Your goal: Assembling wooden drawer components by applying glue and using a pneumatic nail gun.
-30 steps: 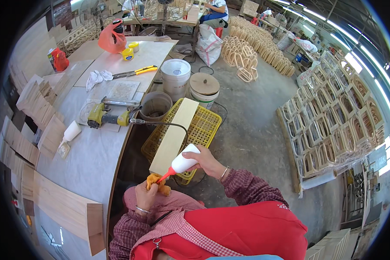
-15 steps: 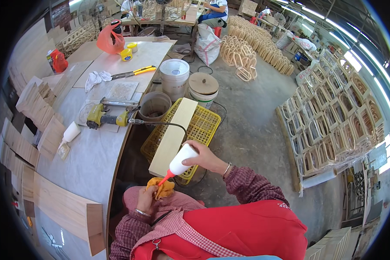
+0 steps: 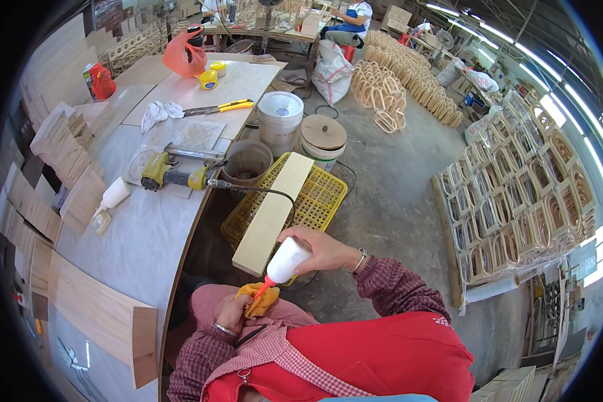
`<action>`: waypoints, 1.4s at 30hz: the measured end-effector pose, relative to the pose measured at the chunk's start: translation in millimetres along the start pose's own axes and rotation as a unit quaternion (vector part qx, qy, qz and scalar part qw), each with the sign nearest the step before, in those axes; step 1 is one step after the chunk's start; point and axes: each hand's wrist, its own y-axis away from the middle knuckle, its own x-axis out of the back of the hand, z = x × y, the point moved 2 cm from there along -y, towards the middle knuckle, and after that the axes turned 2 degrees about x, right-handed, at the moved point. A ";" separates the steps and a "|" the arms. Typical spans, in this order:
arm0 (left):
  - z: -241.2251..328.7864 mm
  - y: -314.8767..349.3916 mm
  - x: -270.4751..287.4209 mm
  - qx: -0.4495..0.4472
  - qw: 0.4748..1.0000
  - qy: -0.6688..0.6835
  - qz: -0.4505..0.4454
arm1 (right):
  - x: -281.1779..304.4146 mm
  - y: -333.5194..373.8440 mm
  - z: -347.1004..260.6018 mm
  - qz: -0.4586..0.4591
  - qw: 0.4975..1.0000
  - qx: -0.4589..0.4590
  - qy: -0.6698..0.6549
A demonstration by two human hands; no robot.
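My right hand is wrapped round a white squeeze bottle, tilted so that its red nozzle points down and left. In my left hand is a bunched orange cloth, held just above my lap. The red tip meets the cloth; whether the cloth wraps it or only touches it I cannot tell. Just beyond my hands a long pale wooden board lies across a yellow plastic crate.
To the left is a worktable with a nail gun, a second white bottle, a yellow utility knife and wooden panels. Buckets stand past the crate. A wrapped stack of wooden frames is at right; a person sits far back.
The bottle and my right hand have shifted slightly right and down. The cloth is a little lower and more spread around the nozzle. The whole view has turned slightly.
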 end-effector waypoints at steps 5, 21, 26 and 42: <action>0.7 6.3 -5.3 0.009 1.000 -0.014 0.007 | 1.9 -4.0 -3.0 -0.002 0.999 0.048 0.022; 7.8 11.6 -18.2 0.026 0.999 -0.043 0.019 | -5.4 -2.0 -10.9 -0.025 0.999 0.036 0.032; 3.6 10.0 -5.6 0.007 0.997 -0.048 0.063 | -2.0 -13.0 -7.2 -0.008 0.993 0.107 0.045; 62.9 30.4 -2.9 -0.087 0.988 -0.125 -0.011 | -13.8 -16.5 -44.5 0.035 0.983 0.146 0.110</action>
